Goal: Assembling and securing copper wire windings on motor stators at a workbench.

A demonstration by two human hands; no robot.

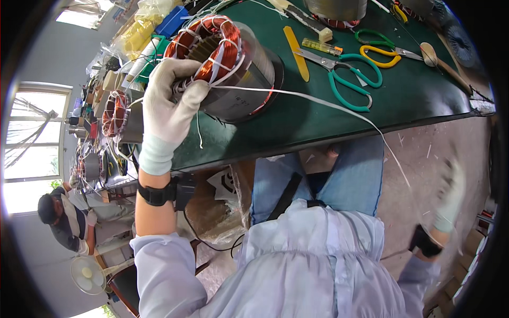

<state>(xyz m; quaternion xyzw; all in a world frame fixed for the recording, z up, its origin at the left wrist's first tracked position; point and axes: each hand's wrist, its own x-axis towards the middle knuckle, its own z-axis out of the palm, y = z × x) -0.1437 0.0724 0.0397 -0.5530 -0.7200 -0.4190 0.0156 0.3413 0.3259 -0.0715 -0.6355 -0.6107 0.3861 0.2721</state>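
A motor stator (249, 98), a grey metal cylinder, stands on the green-topped bench with its red copper winding (227, 55) facing up, laced with white cord. My left hand (170, 103), in a white glove, is closed on the near left side of the winding, thumb and fingers gripping its laced edge. From beside the thumb a long white cord (297, 93) runs right, past the bench edge and down toward my right hand (450, 193). That gloved hand is out to the far right, off the bench, and smeared by motion; its grip on the cord cannot be made out. A short cord end dangles below my left thumb.
Teal-handled scissors (333, 64), a yellow flat stick (296, 53), yellow-and-green scissors (397, 52) and a wooden-handled tool (453, 74) lie right of the stator. Another stator (344, 8) stands behind; more line the left. A co-worker (71, 222) is at far left.
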